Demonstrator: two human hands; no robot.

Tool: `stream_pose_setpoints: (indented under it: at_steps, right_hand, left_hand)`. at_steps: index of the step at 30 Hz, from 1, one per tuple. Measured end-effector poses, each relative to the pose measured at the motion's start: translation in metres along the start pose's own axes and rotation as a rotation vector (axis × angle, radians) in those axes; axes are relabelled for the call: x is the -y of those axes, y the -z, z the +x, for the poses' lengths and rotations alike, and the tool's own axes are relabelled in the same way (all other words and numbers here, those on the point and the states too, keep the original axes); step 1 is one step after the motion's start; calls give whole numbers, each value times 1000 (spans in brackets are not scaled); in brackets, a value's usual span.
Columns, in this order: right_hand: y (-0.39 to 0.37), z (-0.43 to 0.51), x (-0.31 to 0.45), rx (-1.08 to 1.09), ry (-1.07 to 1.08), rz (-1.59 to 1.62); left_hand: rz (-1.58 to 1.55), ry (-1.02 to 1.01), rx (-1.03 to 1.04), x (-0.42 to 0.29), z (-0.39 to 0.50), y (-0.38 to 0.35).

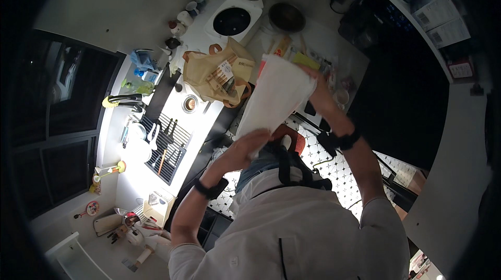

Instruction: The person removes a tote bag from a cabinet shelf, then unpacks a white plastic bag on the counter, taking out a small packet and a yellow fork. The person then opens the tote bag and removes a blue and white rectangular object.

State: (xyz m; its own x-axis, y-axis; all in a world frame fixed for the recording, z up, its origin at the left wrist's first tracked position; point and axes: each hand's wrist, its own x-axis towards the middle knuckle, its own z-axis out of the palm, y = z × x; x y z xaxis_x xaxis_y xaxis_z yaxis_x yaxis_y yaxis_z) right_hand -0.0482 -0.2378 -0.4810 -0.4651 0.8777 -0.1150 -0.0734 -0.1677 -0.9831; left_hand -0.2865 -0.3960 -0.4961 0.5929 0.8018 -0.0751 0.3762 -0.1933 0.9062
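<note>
A white, thin plastic bag or sheet with a red edge stretches between my hands, in front of my body. My right hand grips its far right corner. At its near end is my left hand, fingers together and slightly blurred; whether they pinch the plastic is unclear. Just beyond the left side of the plastic, a tan carrier bag with brown handles stands on the counter by the sink. A printed packet shows in or against it.
An open rice cooker and a dark pan stand at the back. Packets and a yellow-green item lie on the counter beyond my right hand. Left is a sink with a drying rack holding utensils. An overhead shelf runs along the right.
</note>
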Motion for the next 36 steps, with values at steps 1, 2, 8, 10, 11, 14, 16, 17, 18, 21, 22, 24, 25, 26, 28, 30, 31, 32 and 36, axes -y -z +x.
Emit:
stream_pose_setpoints:
  at_steps: [1,2,8,10,11,14,16,17,18,21,22,24,25,26,28,30,31,32,36]
  right_hand:
    - [-16,-6,3,82,45,119]
    - [-33,-12,6,163,89,237]
    - [-77,-45,19,574,604,-948]
    - [-78,-50,18,599,623,-1016]
    - [-79,-51,16,616,633,-1060]
    - [-83,-58,6,686,648,-1047]
    - [-88,-64,0,770,646,-1105]
    - [-91,-66,-3,764,660,-1068]
    - [-92,-69,-4,757,684,-1046]
    - [-95,-74,-4,781,682,-976]
    - [-95,-75,-1,798,669,-958]
    - [-95,-77,6,833,630,-900]
    - [-93,-77,12,851,606,-860]
    - [-92,-76,17,861,606,-832]
    - [-83,-71,28,775,507,-656]
    - [-66,-56,35,627,483,-619]
    - [-57,-48,35,498,585,-514]
    - [-50,-36,31,401,605,-314]
    - [-19,-19,-9,216,139,-122]
  left_hand:
    - [-117,97,-90,18,4,-7]
    - [-218,232,-162,34,7,-12]
    - [-1240,86,-296,71,7,11]
    - [-1890,66,-285,59,8,18]
    - [-1835,76,-330,52,10,20]
    - [-1491,140,-384,28,12,22]
    - [-1310,329,-526,21,18,22]
    - [-1235,335,-564,20,21,23]
    - [-1355,361,-559,23,23,26]
    - [-1478,420,-593,35,24,27]
    - [-1498,370,-578,40,23,25]
    - [-1479,393,-538,49,21,21]
    - [-1468,404,-519,54,19,18]
    - [-1422,399,-557,57,18,14]
    - [-1327,389,-623,62,16,7]
    - [-742,236,-488,65,14,3]
    - [-607,171,-499,63,14,-2]
    - [-512,232,-539,60,14,-5]
    - [-200,150,-432,28,16,-11]
